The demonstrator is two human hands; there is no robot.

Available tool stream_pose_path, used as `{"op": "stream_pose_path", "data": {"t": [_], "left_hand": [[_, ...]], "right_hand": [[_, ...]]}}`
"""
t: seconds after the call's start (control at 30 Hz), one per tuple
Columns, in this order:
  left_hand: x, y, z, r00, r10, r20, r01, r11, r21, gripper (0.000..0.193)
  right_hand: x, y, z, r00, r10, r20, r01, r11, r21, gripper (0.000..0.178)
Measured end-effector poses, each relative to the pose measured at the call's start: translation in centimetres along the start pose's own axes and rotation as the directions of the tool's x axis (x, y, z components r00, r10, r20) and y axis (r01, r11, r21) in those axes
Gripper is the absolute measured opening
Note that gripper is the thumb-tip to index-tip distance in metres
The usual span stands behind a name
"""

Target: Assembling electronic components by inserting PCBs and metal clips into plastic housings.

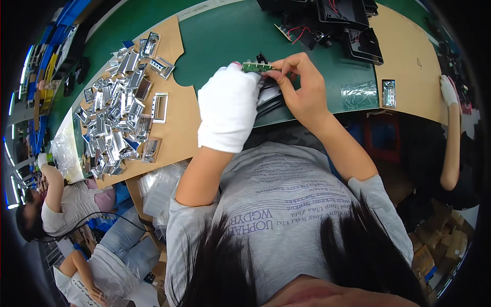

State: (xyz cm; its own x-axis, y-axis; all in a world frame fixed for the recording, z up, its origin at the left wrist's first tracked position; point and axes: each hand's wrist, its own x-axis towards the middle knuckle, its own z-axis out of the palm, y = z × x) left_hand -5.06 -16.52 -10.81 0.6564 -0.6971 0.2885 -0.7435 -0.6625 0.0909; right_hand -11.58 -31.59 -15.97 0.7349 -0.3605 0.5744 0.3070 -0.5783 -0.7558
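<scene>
A small green circuit board point(255, 67) is held up over the near edge of the table, between my two hands. My left hand point(227, 102), in a white glove, is closed around the board's left part, its fingertips mostly hidden. Bare and with thumb and forefinger pinched together, my right hand point(306, 89) grips the board's right end. Just behind the board a small black part point(262, 58) shows. Below the hands, a black item point(271, 104) lies at the table edge, partly covered by them, so its kind cannot be made out.
Many silver frames point(120, 110) are heaped on cardboard at the left. Black housings with red wires point(342, 13) stand at the far side. A single silver frame point(388, 93) and clear plastic film point(358, 95) lie right. A co-worker's gloved hand point(449, 91) is at the far right.
</scene>
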Motion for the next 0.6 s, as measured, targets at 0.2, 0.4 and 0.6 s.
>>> {"op": "stream_pose_path", "data": {"t": [0.2,0.4,0.6], "left_hand": [[-2.5,-1.3,-0.7,0.99,0.136,-0.023,-0.137,0.963,-0.232,0.019],[-4.1,-1.6,-0.1,0.945,0.327,-0.01,-0.321,0.921,-0.223,0.027],[-4.3,-2.2,-1.4,0.953,0.292,-0.085,-0.302,0.942,-0.149,0.031]], "right_hand": [[0.2,-0.5,-0.3,0.994,0.098,0.049,-0.094,0.993,-0.066,0.023],[0.3,-0.9,-0.4,0.996,0.061,0.057,-0.06,0.998,-0.016,0.019],[0.4,-0.8,-0.9,0.987,0.075,0.141,-0.093,0.988,0.123,0.021]]}}
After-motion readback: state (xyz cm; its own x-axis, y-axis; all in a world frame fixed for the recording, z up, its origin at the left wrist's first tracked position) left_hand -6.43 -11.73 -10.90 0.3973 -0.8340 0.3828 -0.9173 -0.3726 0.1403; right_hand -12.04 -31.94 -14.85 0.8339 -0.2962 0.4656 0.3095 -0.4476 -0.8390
